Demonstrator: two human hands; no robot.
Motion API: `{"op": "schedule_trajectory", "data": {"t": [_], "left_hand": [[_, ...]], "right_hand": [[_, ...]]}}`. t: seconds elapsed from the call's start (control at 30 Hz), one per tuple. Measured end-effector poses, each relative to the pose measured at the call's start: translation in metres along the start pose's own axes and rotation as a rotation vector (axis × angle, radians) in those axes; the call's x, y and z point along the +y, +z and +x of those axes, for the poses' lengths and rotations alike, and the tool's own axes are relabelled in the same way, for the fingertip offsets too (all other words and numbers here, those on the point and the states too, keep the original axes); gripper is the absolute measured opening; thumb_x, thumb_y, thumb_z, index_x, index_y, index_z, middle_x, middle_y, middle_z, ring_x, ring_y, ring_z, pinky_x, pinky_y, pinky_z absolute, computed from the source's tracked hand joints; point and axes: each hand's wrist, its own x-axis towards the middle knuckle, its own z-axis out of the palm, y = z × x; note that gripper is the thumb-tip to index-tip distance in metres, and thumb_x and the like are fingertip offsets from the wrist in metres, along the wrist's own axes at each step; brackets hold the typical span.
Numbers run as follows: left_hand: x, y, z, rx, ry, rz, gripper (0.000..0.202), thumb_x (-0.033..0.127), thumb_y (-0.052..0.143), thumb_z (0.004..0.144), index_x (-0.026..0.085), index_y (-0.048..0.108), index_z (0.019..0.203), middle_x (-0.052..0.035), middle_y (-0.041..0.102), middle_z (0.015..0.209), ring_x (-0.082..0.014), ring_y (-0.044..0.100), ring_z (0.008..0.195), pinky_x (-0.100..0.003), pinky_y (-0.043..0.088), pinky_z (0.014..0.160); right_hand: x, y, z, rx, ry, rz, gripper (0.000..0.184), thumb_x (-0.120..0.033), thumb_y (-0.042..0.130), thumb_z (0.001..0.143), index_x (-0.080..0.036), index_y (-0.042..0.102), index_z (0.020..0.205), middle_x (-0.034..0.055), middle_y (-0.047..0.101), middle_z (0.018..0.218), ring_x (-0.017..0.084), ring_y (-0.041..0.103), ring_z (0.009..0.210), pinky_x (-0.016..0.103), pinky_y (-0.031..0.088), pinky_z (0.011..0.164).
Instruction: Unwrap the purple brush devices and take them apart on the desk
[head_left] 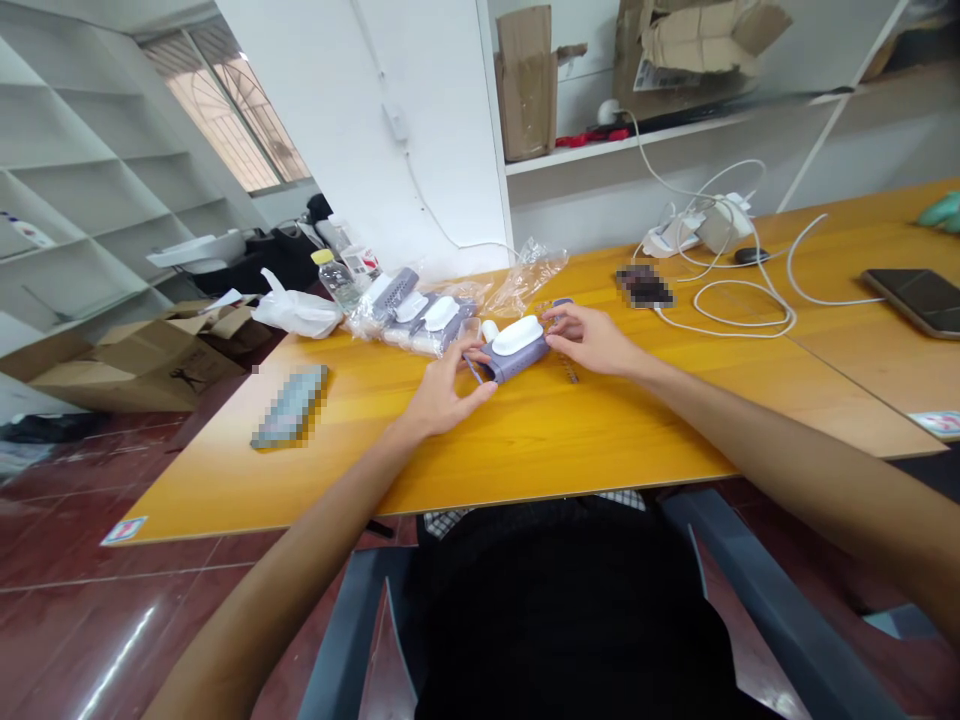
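A grey-purple plastic piece with rows of small holes and a white oval part on top (pixel 517 337) lies between my hands, low over the wooden table. I cannot tell exactly what it is. My left hand (pixel 442 392) grips its left end, thumb along the near side and fingers behind. At the other end, the fingers of my right hand (pixel 589 338) are curled in a grip on it. Behind my left hand, several similar grey and white plastic pieces (pixel 424 312) rest in clear plastic wrapping.
On the wooden table (pixel 480 450) are a clear bottle with a yellow cap (pixel 334 277), a white plastic bag (pixel 296 308), crumpled clear film (pixel 529 272) and tangled white cables (pixel 742 305). A dark tablet (pixel 919 300) lies right. Cardboard boxes (pixel 142 360) stand on the floor.
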Motion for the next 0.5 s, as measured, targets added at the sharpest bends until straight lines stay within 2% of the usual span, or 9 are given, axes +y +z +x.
{"op": "schedule_trajectory", "data": {"t": [0.13,0.23,0.33,0.4,0.5], "left_hand": [[-0.006,-0.003,0.000,0.048,-0.075,-0.189,0.054,0.050,0.074,0.092,0.022,0.053,0.133,-0.0119,0.074,0.114,-0.0277,0.075,0.106,-0.046,0.064,0.088],[-0.008,-0.002,0.001,0.041,-0.085,-0.262,0.056,0.054,0.074,0.091,0.023,0.052,0.133,-0.0099,0.072,0.110,-0.0227,0.075,0.089,-0.039,0.063,0.077],[-0.008,0.001,0.002,0.013,-0.049,-0.190,0.055,0.054,0.073,0.092,0.022,0.053,0.133,-0.0096,0.073,0.111,-0.0226,0.072,0.092,-0.039,0.060,0.081],[-0.007,0.001,0.002,0.001,-0.046,-0.112,0.050,0.053,0.070,0.095,0.022,0.055,0.131,-0.0096,0.074,0.112,-0.0229,0.071,0.095,-0.039,0.058,0.082],[-0.008,0.000,0.002,-0.002,-0.071,-0.016,0.044,0.054,0.071,0.093,0.021,0.060,0.120,-0.0082,0.074,0.110,-0.0203,0.067,0.085,-0.037,0.056,0.079]], "right_hand": [[-0.007,-0.004,-0.003,-0.103,0.058,0.067,0.036,-0.028,0.076,0.088,-0.021,0.068,0.123,0.0062,0.077,0.101,0.019,0.075,0.062,0.037,0.066,0.061],[-0.012,-0.009,-0.003,-0.191,0.142,0.167,0.039,-0.031,0.081,0.086,-0.023,0.068,0.122,0.0068,0.079,0.099,0.019,0.073,0.058,0.036,0.064,0.054],[-0.014,-0.014,0.000,-0.212,0.179,0.190,0.039,-0.035,0.083,0.085,-0.023,0.066,0.117,0.0084,0.082,0.095,0.025,0.078,0.076,0.039,0.065,0.061],[-0.013,-0.017,0.005,-0.136,0.124,0.110,0.036,-0.034,0.084,0.084,-0.023,0.067,0.114,0.0083,0.083,0.093,0.026,0.078,0.086,0.042,0.066,0.073],[-0.008,-0.020,0.016,0.002,0.081,-0.104,0.033,-0.029,0.084,0.083,-0.022,0.070,0.112,0.0082,0.083,0.093,0.026,0.077,0.087,0.045,0.063,0.086]]}}
